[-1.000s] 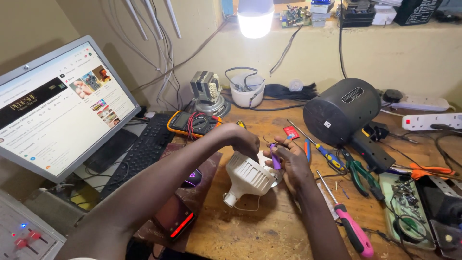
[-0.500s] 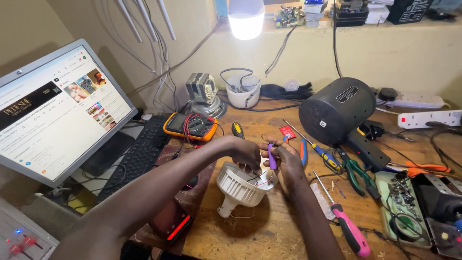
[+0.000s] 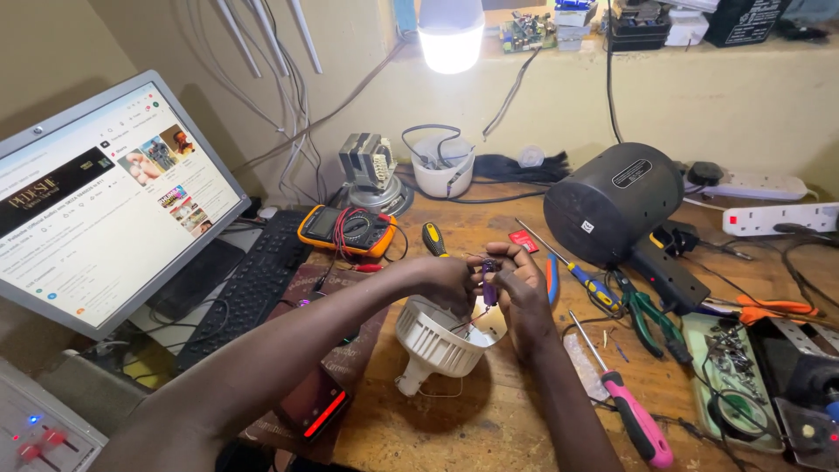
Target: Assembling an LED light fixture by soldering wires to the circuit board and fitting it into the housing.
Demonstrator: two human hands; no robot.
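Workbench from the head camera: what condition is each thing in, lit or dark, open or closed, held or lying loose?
Lamp: lit.
Monitor: on, showing a web page.
White bulb housing: open, lying on its side, wires coming out.
Small purple part: held between both hands.
Left hand: pinching.
Right hand: pinching.
Multimeter: lying flat, leads coiled on top.
Pink-handled screwdriver: lying loose.

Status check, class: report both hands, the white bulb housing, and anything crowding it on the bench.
Left hand and right hand pinch a purple part. Bulb housing lies tilted on the bench, wires attached. Pink screwdriver lies apart.
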